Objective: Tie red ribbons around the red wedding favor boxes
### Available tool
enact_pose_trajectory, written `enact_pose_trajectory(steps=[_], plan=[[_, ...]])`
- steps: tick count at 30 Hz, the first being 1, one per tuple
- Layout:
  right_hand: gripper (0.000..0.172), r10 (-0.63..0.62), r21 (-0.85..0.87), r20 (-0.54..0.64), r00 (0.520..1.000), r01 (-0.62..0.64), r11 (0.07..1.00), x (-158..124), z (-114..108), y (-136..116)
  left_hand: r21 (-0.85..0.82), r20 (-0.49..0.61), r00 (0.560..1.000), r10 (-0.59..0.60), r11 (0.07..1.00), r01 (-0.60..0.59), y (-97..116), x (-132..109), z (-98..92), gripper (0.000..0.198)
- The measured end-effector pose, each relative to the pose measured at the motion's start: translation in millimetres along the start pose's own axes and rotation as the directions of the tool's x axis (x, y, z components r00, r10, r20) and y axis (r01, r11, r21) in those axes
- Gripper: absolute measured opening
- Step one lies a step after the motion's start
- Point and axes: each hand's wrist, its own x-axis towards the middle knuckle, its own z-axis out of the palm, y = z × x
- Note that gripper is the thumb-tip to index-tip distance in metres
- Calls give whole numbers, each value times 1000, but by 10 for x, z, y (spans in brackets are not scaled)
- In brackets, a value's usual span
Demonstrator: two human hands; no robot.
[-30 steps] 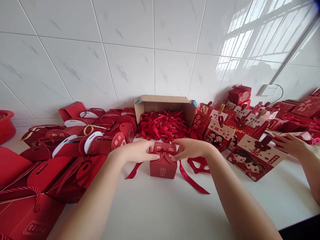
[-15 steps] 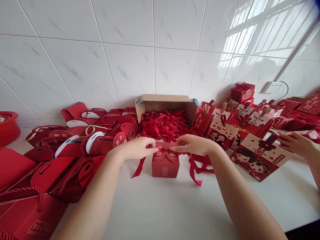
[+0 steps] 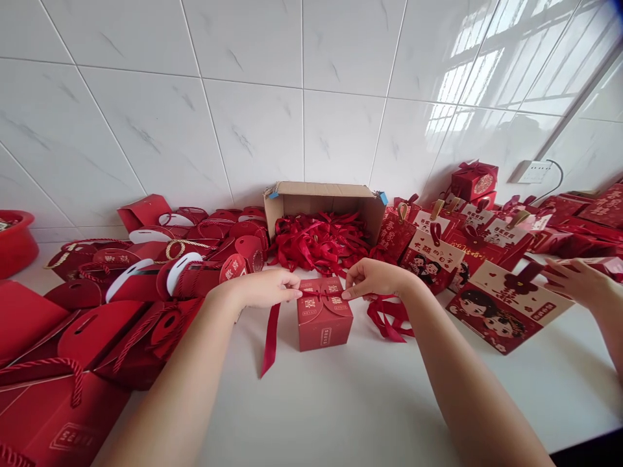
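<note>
A small red gift box (image 3: 324,327) with gold lettering stands on the white table in front of me. Dark red ribbon (image 3: 270,344) runs across its top flaps, with one tail hanging down left of the box. My left hand (image 3: 277,287) pinches the ribbon at the box's upper left edge. On the other side, my right hand (image 3: 372,280) pinches the ribbon by the upper right edge. More loose ribbon (image 3: 392,321) lies bunched on the table under my right wrist.
Behind the gift box, an open cardboard carton (image 3: 324,189) holds a heap of red ribbons. Red boxes with rope handles (image 3: 102,334) crowd the left side. Printed gift boxes (image 3: 506,308) stand at right, where another person's hand (image 3: 569,282) reaches in. A red basin (image 3: 18,250) sits far left.
My hands have drawn slightly apart, pulling the ribbon across the box top. The box has turned a little, and the left ribbon tail now hangs straighter.
</note>
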Motion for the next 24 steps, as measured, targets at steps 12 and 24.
enact_pose_trajectory(steps=[12,24], plan=[[40,-206,297,93,974,170,940,-151,-69,-40,33,71,997,-30,999,28,44,-58,0,31],[26,-481,646,75,874,324,691,-184,-46,-48,-31,-307,941,143,987,-161,297,-136,69,43]])
